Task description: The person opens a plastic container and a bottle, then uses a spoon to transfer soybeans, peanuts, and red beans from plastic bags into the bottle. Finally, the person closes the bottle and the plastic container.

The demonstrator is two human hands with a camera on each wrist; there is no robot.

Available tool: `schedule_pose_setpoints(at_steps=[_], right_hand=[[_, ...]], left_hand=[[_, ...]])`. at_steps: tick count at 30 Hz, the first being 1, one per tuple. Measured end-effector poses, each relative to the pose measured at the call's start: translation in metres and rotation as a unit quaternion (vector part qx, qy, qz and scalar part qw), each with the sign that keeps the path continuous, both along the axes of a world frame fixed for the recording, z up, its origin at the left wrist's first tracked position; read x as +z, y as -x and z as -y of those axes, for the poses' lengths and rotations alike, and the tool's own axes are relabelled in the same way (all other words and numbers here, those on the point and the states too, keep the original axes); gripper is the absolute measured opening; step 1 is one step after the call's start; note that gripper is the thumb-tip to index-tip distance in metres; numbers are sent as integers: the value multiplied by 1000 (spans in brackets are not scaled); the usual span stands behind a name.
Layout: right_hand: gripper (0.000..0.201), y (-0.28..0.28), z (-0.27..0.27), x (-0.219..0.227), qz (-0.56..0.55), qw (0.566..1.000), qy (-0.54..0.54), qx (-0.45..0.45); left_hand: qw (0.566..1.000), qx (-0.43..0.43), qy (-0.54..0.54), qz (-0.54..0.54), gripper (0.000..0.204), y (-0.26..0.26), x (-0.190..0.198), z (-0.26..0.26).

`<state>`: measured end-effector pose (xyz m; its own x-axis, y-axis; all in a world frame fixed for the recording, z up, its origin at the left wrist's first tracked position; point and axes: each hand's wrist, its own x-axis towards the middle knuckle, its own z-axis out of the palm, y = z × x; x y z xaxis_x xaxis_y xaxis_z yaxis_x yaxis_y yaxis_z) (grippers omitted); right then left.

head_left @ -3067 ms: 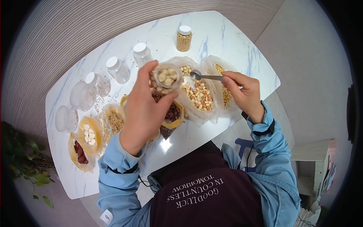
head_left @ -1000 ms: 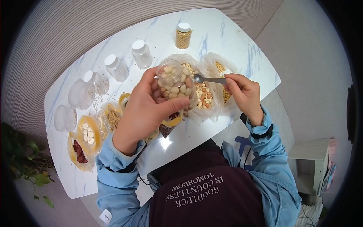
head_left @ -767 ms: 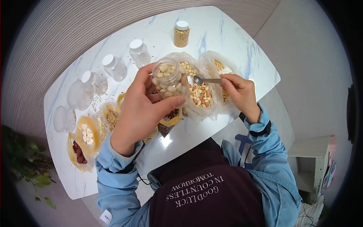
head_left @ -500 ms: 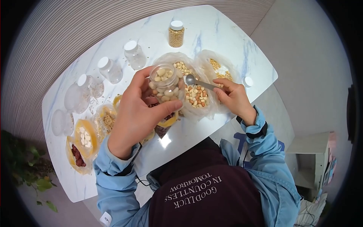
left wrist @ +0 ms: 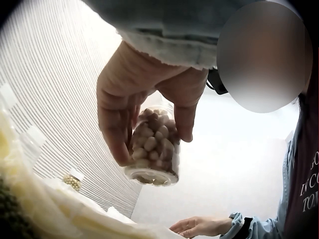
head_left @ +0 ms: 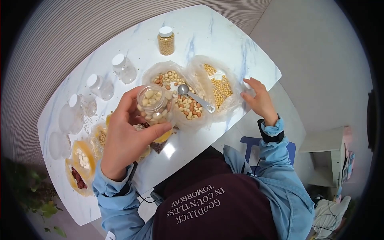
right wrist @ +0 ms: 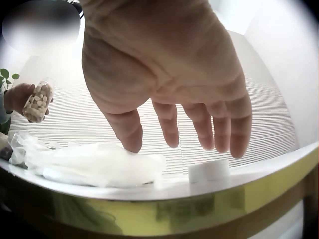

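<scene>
My left hand (head_left: 126, 134) grips a clear, uncapped jar (head_left: 154, 114) filled with peanuts, its mouth tilted up, above the table. A metal measuring spoon (head_left: 196, 98) lies across the open plastic bag of peanuts (head_left: 188, 108), its handle toward the neighbouring bag of yellow beans (head_left: 221, 90). My right hand (head_left: 259, 98) is empty near the table's right edge. In the right wrist view its fingers (right wrist: 239, 132) hang spread and loosely bent, just above a white screw lid (right wrist: 209, 172) on the tabletop. The hand mostly covers that lid in the head view.
A capped jar of yellow beans (head_left: 166, 42) stands at the back. Several empty capped jars (head_left: 124, 70) line the left side, near clear round tubs (head_left: 72, 116). Yellow-edged bags with white pieces (head_left: 83, 158) and red dried fruit (head_left: 78, 178) sit front left.
My right hand has let go of the spoon, leaving it on the peanut bag, and moved right to the lid. The left hand still holds the jar. The head view has shifted right.
</scene>
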<state>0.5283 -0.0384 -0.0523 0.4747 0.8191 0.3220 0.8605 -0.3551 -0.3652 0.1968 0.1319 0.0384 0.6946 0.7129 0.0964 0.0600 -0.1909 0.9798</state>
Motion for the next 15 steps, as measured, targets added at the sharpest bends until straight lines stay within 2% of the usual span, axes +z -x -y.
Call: schedule_pose_setpoints(at_steps=[2, 5, 8, 12, 15], right_hand=[[37, 1, 0, -6, 0, 999, 39, -9], [40, -11, -1, -15, 6, 999, 39, 3], [41, -17, -5, -12, 3, 999, 27, -41], [43, -17, -11, -7, 129, 988, 40, -69], [44, -22, -16, 3, -30, 989, 132, -64]], left_hand=[[1000, 1, 11, 9, 67, -1, -1, 0], [1000, -4, 12, 9, 68, -1, -3, -1], [1000, -8, 6, -13, 69, 4, -2, -4], [999, -9, 20, -25, 70, 6, 1, -7], [999, -22, 29, -27, 70, 7, 4, -9]])
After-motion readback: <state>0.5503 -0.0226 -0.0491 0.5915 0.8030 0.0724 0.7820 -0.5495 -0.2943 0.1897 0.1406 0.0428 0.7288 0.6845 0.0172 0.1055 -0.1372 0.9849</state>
